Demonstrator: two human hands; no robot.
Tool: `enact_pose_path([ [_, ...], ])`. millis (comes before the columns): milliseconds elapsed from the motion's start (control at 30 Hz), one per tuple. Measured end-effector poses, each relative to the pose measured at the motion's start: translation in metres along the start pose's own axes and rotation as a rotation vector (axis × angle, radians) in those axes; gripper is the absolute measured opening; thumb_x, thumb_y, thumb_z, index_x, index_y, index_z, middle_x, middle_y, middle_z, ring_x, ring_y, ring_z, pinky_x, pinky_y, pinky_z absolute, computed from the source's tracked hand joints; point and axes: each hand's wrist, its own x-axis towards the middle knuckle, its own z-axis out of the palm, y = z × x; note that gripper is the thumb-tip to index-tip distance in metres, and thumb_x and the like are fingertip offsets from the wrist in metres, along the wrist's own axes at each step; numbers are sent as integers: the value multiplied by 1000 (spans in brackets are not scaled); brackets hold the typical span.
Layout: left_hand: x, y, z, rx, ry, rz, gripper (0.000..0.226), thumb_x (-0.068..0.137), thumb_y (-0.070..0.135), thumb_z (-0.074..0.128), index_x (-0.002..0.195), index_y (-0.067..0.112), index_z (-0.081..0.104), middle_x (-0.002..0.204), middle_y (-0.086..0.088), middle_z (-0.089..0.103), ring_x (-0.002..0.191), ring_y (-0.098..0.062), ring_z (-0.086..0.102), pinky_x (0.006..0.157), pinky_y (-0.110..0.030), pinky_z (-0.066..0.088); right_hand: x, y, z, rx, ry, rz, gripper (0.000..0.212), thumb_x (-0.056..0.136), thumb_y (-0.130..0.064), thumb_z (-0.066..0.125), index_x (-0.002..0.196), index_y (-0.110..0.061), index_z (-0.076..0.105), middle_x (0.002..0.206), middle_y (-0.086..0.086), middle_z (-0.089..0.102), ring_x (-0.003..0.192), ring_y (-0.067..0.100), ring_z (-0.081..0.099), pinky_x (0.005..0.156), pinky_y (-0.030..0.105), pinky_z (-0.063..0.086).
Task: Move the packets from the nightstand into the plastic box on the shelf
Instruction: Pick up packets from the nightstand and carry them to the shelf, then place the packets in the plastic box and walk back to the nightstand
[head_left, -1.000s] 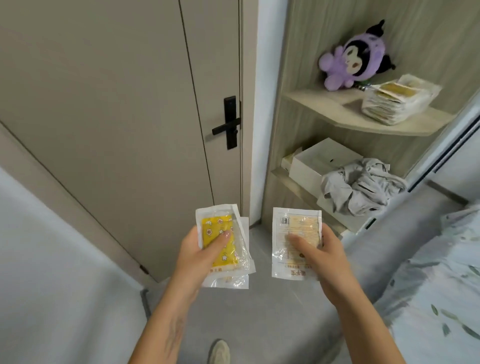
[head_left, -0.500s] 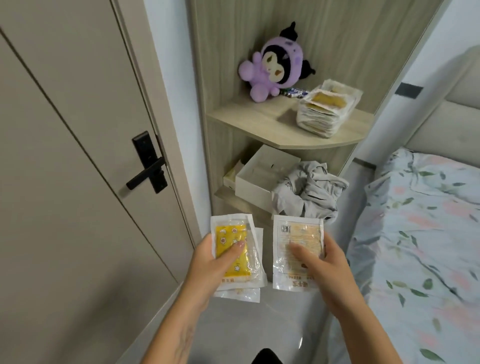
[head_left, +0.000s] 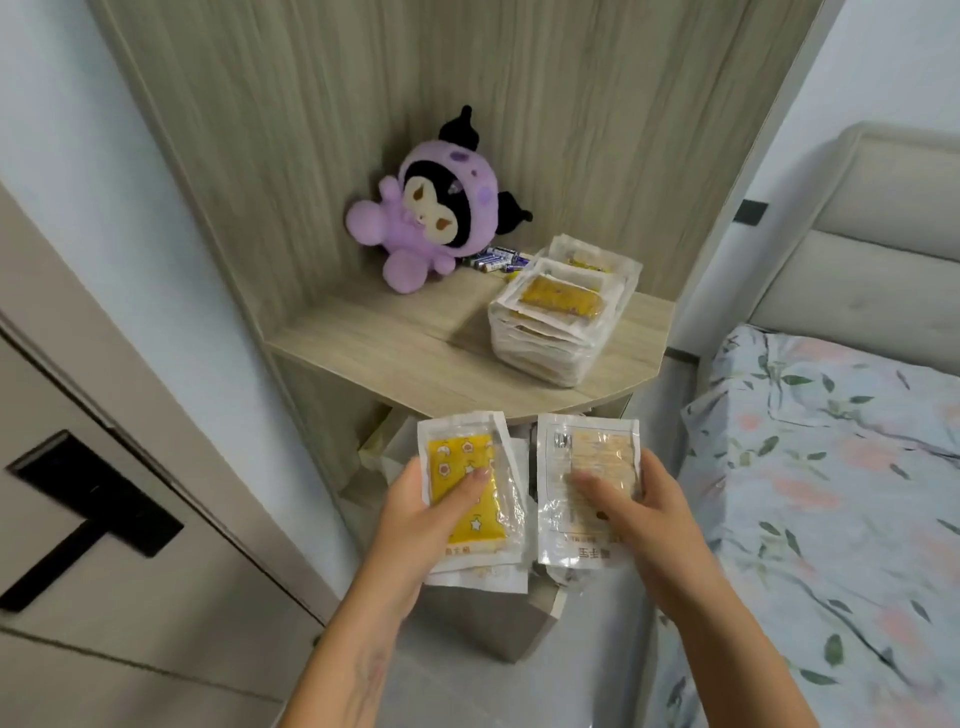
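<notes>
- Your left hand gripped a small sheaf of packets, the front one a yellow packet with stars, thumb pressed across its face and fingers behind.
- Your right hand held a pale packet the same way, thumb on the front; both were clamped, neither free.
- Both hands sat side by side, just below the front edge of the upper shelf, forearms reaching up from below.
- The plastic box stood toward the right edge of that shelf, already piled high with packets.
- The packets looked light, thin and floppy, with slick film wrappers that would likely slide over each other; holding them across the padded middle seemed safer than by the sealed rims.
- Since the box was heaped, new ones probably needed laying flat on top, not dropping.
</notes>
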Motion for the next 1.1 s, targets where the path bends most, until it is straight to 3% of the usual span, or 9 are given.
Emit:
enact_pose_path([
  [200, 50, 26, 39, 37, -80, 24, 22, 78, 34, 75, 100, 31, 71, 100, 2, 76, 97, -17, 72, 80, -35, 57, 51, -47, -1, 220, -20, -41, 53, 72, -31, 74, 122, -23, 56, 104, 6, 75, 85, 17, 73, 63, 25, 57],
  [367, 81, 52, 73, -150, -131, -38, 21, 95, 29, 57, 113, 22, 67, 99, -6, 77, 91, -23, 74, 71, -38, 61, 72, -60, 18, -70, -5, -182, 43, 81, -24, 75, 120, -23, 56, 107, -4, 73, 97, 12, 71, 78, 28, 57],
  [467, 99, 73, 84, -255, -172, -86, 37, 101, 36, 42, 119, 14, 67, 104, -12, 75, 97, -29, 73, 82, -46, 60, 83, -66, 27, -164, -5, -266, 40, 85, -28, 73, 120, -29, 54, 111, -6, 69, 107, 14, 65, 92, 37, 52],
  [533, 111, 85, 94, -273, -201, -93, 53, 101, 47, 33, 127, 9, 61, 115, -16, 71, 107, -33, 68, 93, -48, 55, 95, -72, 31, -338, 44, -325, 42, 81, -48, 66, 118, -39, 50, 117, -15, 54, 116, 8, 52, 97, 29, 45],
  [633, 130, 96, 107, -310, -158, -26, 80, 79, 63, 48, 138, 9, 46, 137, -20, 54, 122, -33, 58, 106, -54, 43, 118, -81, 32, -452, 90, -334, 46, 82, -52, 63, 121, -45, 40, 130, -20, 34, 132, -3, 29, 109, 19, 28],
  [733, 149, 100, 110, -332, -224, -6, 86, 78, 70, 61, 143, 18, 41, 141, -11, 53, 127, -26, 55, 109, -49, 40, 137, -92, 30, -369, 26, -312, 54, 86, -51, 60, 128, -55, 27, 130, -27, 49, 120, -11, 45, 103, 15, 37],
  [933, 162, 99, 121, -414, -140, 7, 50, 65, 48, 82, 110, 30, 71, 108, 2, 75, 98, -14, 73, 74, -32, 60, 160, -100, 30, -332, -3, -280, 93, 77, -62, 57, 141, -51, -10, 112, -60, 40, 109, -28, 44, 89, -4, 34],
  [1000, 162, 100, 129, -409, -105, 32, 64, 59, 60, 83, 115, 33, 67, 108, 5, 75, 100, -15, 72, 84, -42, 58, 169, -109, 18, -231, 3, -195, 99, 66, -59, 71, 140, -50, 5, 112, -53, 49, 112, -22, 50, 88, 0, 41],
  [1100, 163, 101, 146, -345, -27, 40, 79, 50, 75, 76, 118, 38, 61, 109, 12, 74, 101, -11, 71, 89, -42, 55, 183, -119, -6, -137, -167, -61, 56, 70, -43, 76, 121, -27, 57, 109, -11, 73, 101, 9, 69, 82, 22, 53],
])
